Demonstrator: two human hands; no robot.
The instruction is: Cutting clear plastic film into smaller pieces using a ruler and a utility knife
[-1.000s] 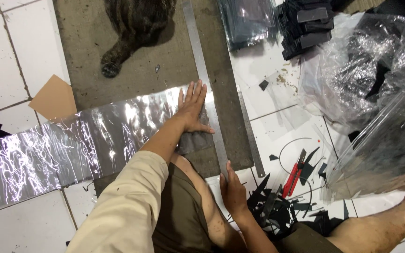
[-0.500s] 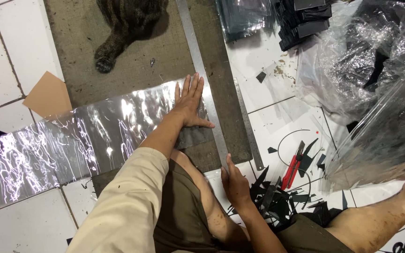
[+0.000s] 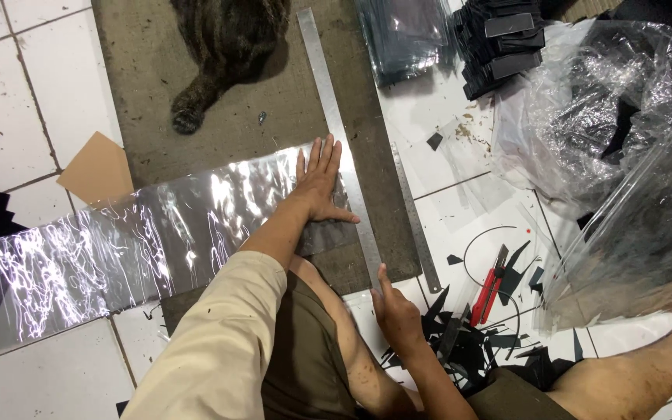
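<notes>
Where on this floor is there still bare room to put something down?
Bare brown mat lies left of the cat, and between its paw and the shiny plastic strip. White tiles at far left are open. Right of the metal ruler, bags and black scraps crowd the floor.

A: Left hand (image 3: pixel 319 183)?
B: Flat, palm down, fingers (image 3: pixel 322 152) spread and pointing far, thumb out to the right. Left arm extended far, sleeved to below the elbow, forearm bare.
A: Right hand (image 3: pixel 397 313)?
B: Near, right of the left arm, fingers together pointing far, resting low. Forearm bare, angled near-right.
</notes>
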